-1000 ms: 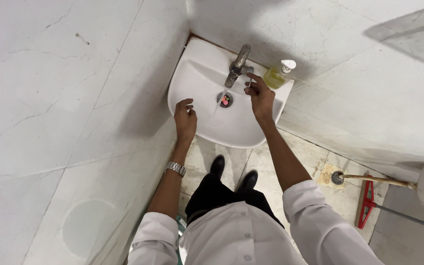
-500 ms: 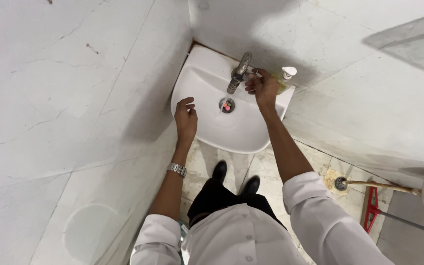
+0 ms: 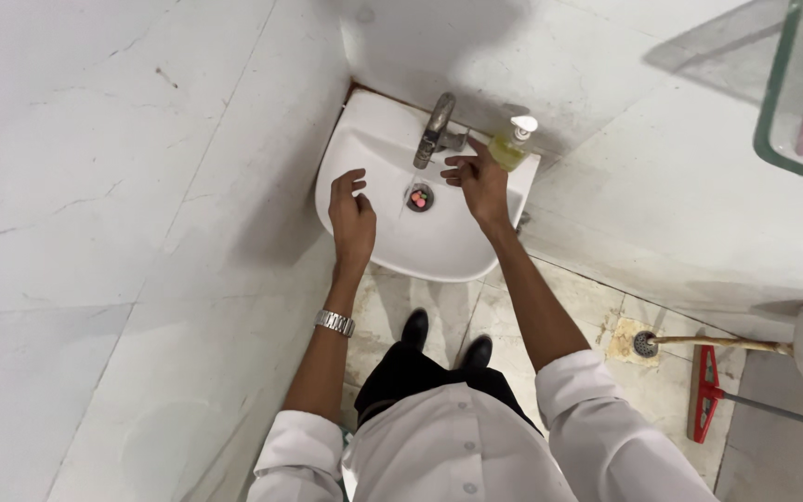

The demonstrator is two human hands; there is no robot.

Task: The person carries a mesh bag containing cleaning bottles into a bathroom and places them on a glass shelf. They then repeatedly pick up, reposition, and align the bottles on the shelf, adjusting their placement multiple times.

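A white basin (image 3: 439, 246) sits in the corner at twelve o'clock, its metal tap (image 3: 436, 128) at the back. Right hand (image 3: 478, 181) hovers loose-fingered beside the tap, just below the soap dispenser (image 3: 511, 144); left hand (image 3: 351, 216), fingers slack and empty, hangs over the basin's nine o'clock rim

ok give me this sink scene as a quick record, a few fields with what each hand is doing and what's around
place: small white sink set in a tiled corner
left hand: left hand open over the basin, fingers curled, holding nothing
right hand: right hand open beside the tap, holding nothing
wrist: metal watch on the left wrist
on the sink: soap bottle with a pump, at the back right rim
drain: drain with something pink in it
floor: red squeegee and a floor drain to the right
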